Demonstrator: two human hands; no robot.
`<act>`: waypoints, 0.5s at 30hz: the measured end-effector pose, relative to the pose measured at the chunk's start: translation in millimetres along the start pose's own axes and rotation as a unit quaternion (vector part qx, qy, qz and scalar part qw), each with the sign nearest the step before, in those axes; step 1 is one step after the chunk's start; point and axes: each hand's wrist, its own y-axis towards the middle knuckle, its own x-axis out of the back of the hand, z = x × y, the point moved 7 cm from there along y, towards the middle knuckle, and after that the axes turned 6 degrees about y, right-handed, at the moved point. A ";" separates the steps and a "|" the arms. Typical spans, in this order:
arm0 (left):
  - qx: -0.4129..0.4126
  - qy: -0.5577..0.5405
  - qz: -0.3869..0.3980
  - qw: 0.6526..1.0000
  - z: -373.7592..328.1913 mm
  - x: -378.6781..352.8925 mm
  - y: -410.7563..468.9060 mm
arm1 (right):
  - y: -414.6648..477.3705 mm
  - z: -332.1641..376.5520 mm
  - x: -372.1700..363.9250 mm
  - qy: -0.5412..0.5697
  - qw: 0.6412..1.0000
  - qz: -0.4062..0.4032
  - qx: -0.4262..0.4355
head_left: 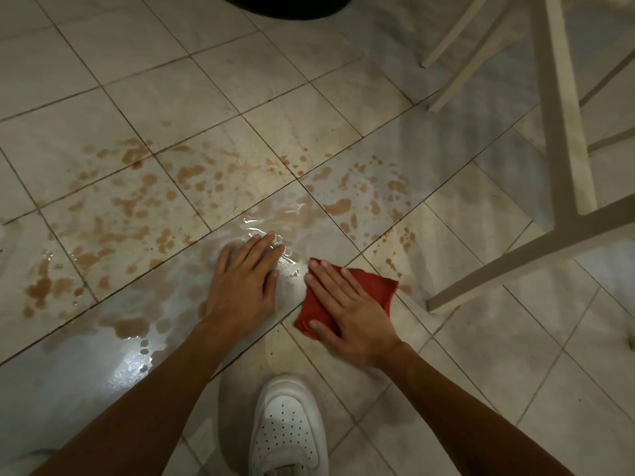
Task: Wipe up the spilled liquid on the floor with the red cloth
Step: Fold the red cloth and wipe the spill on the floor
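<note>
Red folded cloth (375,286), pinned under straight-fingered right hand (347,310) at five o'clock of brown splattered liquid (190,171); left hand (240,283) flat, empty, likely bracing.

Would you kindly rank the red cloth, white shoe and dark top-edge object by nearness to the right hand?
1. red cloth, under the right hand.
2. white shoe, below it.
3. dark object, top edge.

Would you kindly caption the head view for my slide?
Right hand presses red cloth beside brown spill; left hand flat on wet floor.
</note>
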 end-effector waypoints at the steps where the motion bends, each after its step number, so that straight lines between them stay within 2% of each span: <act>1: 0.004 -0.004 -0.004 1.000 2.4 1.1 -0.2 | -4.5 -7.9 2.4 0.004 1.000 -0.012 -0.022; 5: 0.007 -0.002 -0.008 1.000 8.0 2.0 0.4 | 27.2 -28.4 8.7 -0.006 0.988 -0.062 -0.142; 7: 0.008 -0.001 -0.005 1.000 8.4 1.7 3.0 | 51.0 -24.9 8.8 0.000 0.985 -0.067 -0.160; 9: 0.010 -0.002 -0.001 1.000 8.6 1.6 6.6 | 58.4 -13.3 4.5 0.002 0.991 -0.047 -0.125; 12: 0.009 -0.009 0.000 1.000 9.6 2.2 8.3 | 29.5 5.6 -1.6 -0.018 1.000 -0.007 -0.008; 13: 0.007 -0.010 -0.001 1.000 10.4 2.5 8.1 | 17.7 2.9 -1.6 -0.017 1.000 -0.001 0.004; 15: 0.002 -0.010 0.000 1.000 11.5 1.7 6.3 | 5.0 -12.8 2.7 -0.009 0.999 -0.013 -0.036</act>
